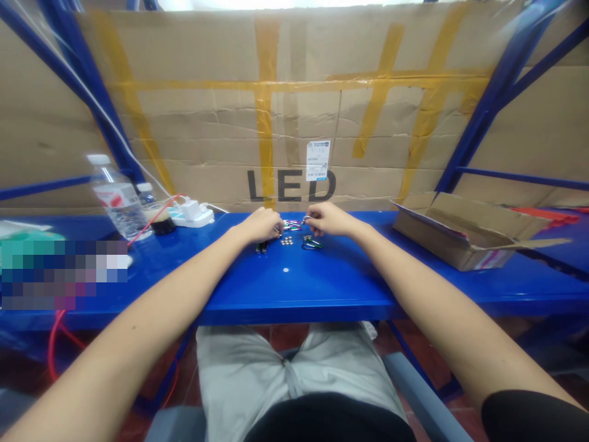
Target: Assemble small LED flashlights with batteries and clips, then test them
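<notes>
Both my arms reach out over a blue metal table (pixel 322 288). My left hand (pixel 262 224) is curled, its fingertips pinched on a small metal piece at the edge of a cluster of coloured carabiner clips (pixel 291 225). My right hand (pixel 326 219) is also closed, pinching a small metal ring by the same cluster. Between and just in front of the hands lie a few small silver rings (pixel 287 241), a dark clip (pixel 262 247) and a green-blue carabiner (pixel 312 245). What exactly each hand pinches is too small to name.
A clear plastic water bottle (pixel 117 199) stands at the left with a white power strip and adapter (pixel 192 214) and red cable behind it. An open cardboard box (pixel 460 233) sits at the right. A taped cardboard wall marked LED (pixel 291 186) backs the table.
</notes>
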A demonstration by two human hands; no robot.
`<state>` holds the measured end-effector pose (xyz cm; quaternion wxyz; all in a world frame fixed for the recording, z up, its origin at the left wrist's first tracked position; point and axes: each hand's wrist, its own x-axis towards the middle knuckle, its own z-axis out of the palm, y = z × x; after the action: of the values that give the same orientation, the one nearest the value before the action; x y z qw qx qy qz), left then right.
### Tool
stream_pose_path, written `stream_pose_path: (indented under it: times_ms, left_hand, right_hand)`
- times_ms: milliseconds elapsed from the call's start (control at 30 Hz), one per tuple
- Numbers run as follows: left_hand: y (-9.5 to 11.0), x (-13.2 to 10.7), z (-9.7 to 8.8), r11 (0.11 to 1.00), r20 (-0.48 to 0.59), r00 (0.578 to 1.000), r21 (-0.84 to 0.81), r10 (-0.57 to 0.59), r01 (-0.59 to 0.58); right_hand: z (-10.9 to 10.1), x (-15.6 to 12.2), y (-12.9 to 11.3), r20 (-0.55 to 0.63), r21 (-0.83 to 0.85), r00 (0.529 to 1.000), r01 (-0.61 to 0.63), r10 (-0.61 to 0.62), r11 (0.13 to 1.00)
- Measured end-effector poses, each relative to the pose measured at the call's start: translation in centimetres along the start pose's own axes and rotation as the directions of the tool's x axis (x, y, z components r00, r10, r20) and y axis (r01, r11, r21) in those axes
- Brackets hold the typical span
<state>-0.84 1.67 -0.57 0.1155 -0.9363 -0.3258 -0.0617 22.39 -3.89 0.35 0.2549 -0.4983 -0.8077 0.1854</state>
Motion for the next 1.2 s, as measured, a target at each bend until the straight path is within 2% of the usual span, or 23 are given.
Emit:
stream_pose_path:
  times_ms: [267, 400, 467, 533, 600, 667, 733, 800, 900, 967, 1067, 1200]
  left_hand:
    - [-0.2, 0.0, 0.0, 0.983, 0.059, 0.998, -0.184, 0.015, -0.004]
    - [-0.3, -0.2, -0.3, 0.952, 0.037, 0.999, -0.306, -0.008, 0.019]
    - [-0.4, -0.4, -0.6, 0.946, 0.010, 0.999, -0.320, -0.038, 0.039]
    - [-0.7, -0.7, -1.2, 0.957, -0.011, 0.993, -0.268, -0.118, 0.111]
    - [-1.1, -1.0, -1.8, 0.957, -0.022, 0.969, -0.166, -0.245, 0.238]
    - [-1.6, -1.4, -2.4, 0.924, 0.004, 0.927, -0.070, -0.376, 0.375]
    - [-2.1, -1.6, -2.9, 0.879, 0.108, 0.875, -0.020, -0.472, 0.476]
    - [-2.3, -1.8, -3.1, 0.843, 0.250, 0.817, -0.002, -0.520, 0.537]
    - [-2.1, -2.0, -3.0, 0.797, 0.411, 0.734, -0.031, -0.540, 0.604]
    - [-1.7, -2.0, -2.8, 0.766, 0.479, 0.707, -0.105, -0.520, 0.635]
    - [-1.1, -1.9, -2.6, 0.728, 0.538, 0.691, -0.190, -0.483, 0.658]
    - [-0.3, -1.8, -2.7, 0.713, 0.558, 0.683, -0.214, -0.472, 0.668]
  right_hand:
    - [0.0, 0.0, -0.1, 0.003, -0.001, 1.000, -0.003, 0.003, 1.000]
    - [0.0, 0.0, -0.1, -0.005, 0.001, 1.000, 0.004, -0.004, 1.000]
    - [-0.1, 0.0, 0.0, -0.007, 0.001, 1.000, 0.004, -0.004, 1.000]
    - [-0.1, 0.0, 0.0, -0.010, 0.000, 1.000, 0.004, -0.004, 1.000]
    - [-0.1, 0.0, 0.0, -0.012, -0.001, 1.000, 0.003, -0.003, 1.000]
    - [-0.1, 0.0, -0.1, -0.009, 0.000, 1.000, 0.000, 0.000, 1.000]
    - [-0.1, -0.1, -0.1, -0.003, 0.003, 1.000, -0.001, 0.001, 1.000]
    - [-0.2, -0.1, -0.1, -0.001, 0.004, 1.000, 0.002, -0.002, 1.000]
    - [-0.2, -0.1, 0.0, 0.003, 0.000, 1.000, 0.001, -0.001, 1.000]
    - [-0.1, -0.1, 0.1, 0.006, 0.001, 1.000, -0.001, 0.001, 1.000]
    - [-0.1, -0.1, 0.1, 0.010, -0.004, 1.000, -0.004, 0.004, 1.000]
    - [-0.1, -0.1, -0.2, 0.012, -0.016, 1.000, -0.013, 0.013, 1.000]
